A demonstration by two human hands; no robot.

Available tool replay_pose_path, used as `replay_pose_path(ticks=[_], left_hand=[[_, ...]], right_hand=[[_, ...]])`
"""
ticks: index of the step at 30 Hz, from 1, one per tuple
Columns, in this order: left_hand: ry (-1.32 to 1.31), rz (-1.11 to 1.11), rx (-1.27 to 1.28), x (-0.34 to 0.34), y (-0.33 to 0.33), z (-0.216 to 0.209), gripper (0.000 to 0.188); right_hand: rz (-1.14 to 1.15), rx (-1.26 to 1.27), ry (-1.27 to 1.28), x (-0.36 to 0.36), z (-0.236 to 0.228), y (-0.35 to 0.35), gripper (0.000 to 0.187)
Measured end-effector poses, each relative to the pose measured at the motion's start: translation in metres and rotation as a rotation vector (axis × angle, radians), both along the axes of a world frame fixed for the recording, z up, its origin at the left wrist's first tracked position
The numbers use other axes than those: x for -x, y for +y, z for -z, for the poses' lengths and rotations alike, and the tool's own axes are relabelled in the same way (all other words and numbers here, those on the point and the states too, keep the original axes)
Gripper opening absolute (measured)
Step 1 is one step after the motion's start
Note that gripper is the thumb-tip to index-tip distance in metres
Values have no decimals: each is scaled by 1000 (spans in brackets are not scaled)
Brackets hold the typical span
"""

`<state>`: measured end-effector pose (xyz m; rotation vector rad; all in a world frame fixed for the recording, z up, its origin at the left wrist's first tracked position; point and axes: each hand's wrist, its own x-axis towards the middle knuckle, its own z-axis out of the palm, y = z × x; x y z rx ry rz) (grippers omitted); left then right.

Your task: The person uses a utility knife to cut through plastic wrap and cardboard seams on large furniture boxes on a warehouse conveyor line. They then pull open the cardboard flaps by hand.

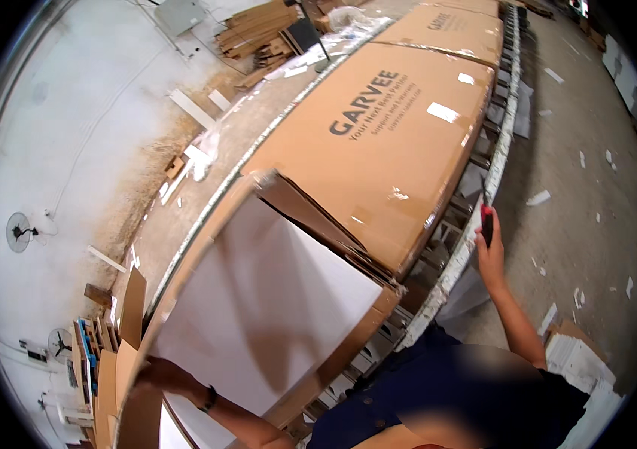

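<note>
A long run of big brown cardboard cartons lies end to end on a roller conveyor point(476, 224) that stretches away across the concrete floor point(595, 179). The nearest one, the open carton point(206, 254), has its top flaps folded back, and a flat white panel point(258, 307) fills it almost from wall to wall. The person stands at the conveyor's near end, leaning over it in a dark blue shirt.

Their left hand point(160, 373) rests on the near left corner of the open carton, fingers curled over the cardboard rim where the white panel meets it; a dark band sits on that wrist. The right hand point(489, 251) is raised off to the right, beyond the conveyor's right edge and clear of the cartons, closed around a small red-and-black tool point(487, 223) whose thin tip points up.

Just past the open carton lies a sealed carton point(386, 142), taped along its seams and printed in dark lettering, its end touching the raised flap of the open one. Another closed carton point(446, 30) follows it further along.

Left of the conveyor, flat cardboard sheets point(120, 359) lean upright near the person's left arm, and a heap of cardboard offcuts point(258, 34) lies far off by the white wall. White paper scraps point(539, 198) dot the floor on the right, and a stack of white sheets point(577, 359) sits by the person's right elbow.
</note>
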<state>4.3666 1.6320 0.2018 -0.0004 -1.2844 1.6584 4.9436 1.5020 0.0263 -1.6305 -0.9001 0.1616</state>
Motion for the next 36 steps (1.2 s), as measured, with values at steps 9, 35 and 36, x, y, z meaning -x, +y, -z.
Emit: replay_pose_path(ticks=[9,35,36], left_hand=[[-1507,2002,-602,73,226,-29,70],[-1996,1054,-723,51,288,234,56],[-1943,1129,-731,51,266,232,52]], right_hand=[[-318,-200,330,65,6,133,58],[-763,361,552,116,-14,306,47],[-891,474,547,129,-25,323,47]])
